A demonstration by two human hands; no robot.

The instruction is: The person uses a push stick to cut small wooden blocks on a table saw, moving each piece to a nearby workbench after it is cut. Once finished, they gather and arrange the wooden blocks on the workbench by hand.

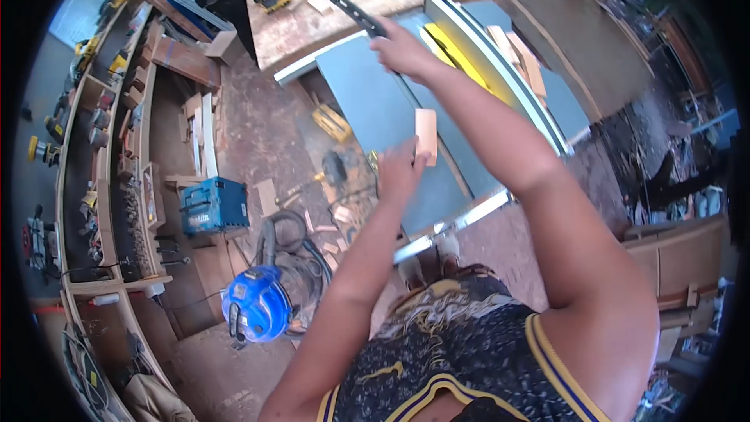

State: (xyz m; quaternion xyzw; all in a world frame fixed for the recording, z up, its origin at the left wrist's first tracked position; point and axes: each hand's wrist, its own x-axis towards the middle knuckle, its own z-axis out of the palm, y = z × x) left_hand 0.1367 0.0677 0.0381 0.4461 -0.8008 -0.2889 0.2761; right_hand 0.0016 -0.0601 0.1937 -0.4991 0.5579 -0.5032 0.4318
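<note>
I find my left hand (pixel 401 168) gripping the wooden block (pixel 426 134) above the gray counter (pixel 351 82), inboard of its left edge; surface contact cannot be confirmed. My right hand (pixel 402 51) is closed around the black slotted tool (pixel 344 4) near the far edge, left of the long fence (pixel 500 74).

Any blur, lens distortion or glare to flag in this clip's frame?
Head view: strong fisheye, the shelving bowing and the corners black; head view: left hand looks soft, perhaps motion blur; head view: pale panel at upper left looks washed out; head view: clutter along the right edge too smeared to identify.
</note>
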